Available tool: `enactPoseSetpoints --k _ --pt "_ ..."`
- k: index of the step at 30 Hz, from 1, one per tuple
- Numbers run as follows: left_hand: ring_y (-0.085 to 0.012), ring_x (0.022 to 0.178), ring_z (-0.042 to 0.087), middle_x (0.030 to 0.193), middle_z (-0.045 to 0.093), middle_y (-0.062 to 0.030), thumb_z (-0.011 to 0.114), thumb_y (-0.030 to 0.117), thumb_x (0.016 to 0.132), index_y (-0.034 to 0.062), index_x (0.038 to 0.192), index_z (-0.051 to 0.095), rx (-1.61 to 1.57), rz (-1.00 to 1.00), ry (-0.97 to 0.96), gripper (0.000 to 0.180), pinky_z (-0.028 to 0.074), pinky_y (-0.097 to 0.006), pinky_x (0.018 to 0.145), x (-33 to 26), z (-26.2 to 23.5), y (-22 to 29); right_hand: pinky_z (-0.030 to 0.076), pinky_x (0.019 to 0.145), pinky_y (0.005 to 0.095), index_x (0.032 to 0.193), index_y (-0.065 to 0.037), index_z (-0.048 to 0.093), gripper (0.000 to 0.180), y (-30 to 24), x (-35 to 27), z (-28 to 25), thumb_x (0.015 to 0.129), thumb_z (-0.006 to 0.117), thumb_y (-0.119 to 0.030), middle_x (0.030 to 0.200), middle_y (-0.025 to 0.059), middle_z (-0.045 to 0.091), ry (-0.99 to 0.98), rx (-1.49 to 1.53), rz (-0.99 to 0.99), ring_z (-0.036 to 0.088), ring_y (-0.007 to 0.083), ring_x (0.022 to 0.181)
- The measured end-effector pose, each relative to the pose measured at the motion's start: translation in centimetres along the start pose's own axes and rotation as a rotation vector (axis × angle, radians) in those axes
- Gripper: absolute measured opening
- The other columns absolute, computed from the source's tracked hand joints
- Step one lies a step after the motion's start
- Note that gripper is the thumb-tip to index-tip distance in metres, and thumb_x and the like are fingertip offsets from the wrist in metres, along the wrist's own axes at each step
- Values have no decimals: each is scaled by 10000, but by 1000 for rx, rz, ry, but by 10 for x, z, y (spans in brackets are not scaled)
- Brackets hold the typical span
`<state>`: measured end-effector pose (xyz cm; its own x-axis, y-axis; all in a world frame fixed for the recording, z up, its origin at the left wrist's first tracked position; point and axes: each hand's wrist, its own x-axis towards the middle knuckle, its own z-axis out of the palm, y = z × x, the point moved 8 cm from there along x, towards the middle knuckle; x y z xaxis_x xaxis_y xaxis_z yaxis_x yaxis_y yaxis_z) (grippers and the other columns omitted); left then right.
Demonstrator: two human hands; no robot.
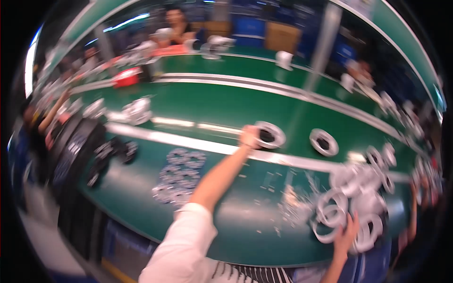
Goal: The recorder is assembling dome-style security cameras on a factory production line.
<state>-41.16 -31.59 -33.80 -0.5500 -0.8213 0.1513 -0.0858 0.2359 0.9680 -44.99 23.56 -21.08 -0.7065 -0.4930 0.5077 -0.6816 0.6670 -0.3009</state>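
Note:
With my left arm stretched far forward, my left hand (pixel 249 137) is closed on the rim of a white round ring-shaped part (pixel 281 137) with a dark centre. That part is at the green belt beyond the pale rail. My right hand (pixel 346 234) is low at the right, its thumb and fingers at the rim of a white plastic ring (pixel 319 234) in a heap. Blur softens the grip there. More white rings (pixel 370 203) lie piled around that hand. A similar white ring with a dark centre (pixel 331 147) sits on the belt to the right.
Clear plastic-looking parts (pixel 179 172) lie in rows left of my forearm. Small loose pieces (pixel 297 203) are scattered mid-table. Black parts (pixel 113 153) sit at the left, near stacked black containers (pixel 71 146). A pale rail (pixel 203 147) borders the belt. Other people work around the line.

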Motion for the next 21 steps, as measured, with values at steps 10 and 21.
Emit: enactPoseSetpoints --k 10,21 --pt "-283 887 561 909 598 -123 604 67 691 53 936 597 787 459 531 245 462 -353 782 -149 -295 151 466 645 344 864 -15 657 210 -11 29 -42 775 622 -202 788 135 638 23 -41 100 597 265 696" --pt "-339 993 535 1043 543 -189 707 291 675 27 1055 487 1049 -624 767 512 456 -397 826 -189 -497 34 408 445 280 1033 6 587 355 -169 -26 14 679 568 -3 735 122 547 -304 448 -194 486 180 472"
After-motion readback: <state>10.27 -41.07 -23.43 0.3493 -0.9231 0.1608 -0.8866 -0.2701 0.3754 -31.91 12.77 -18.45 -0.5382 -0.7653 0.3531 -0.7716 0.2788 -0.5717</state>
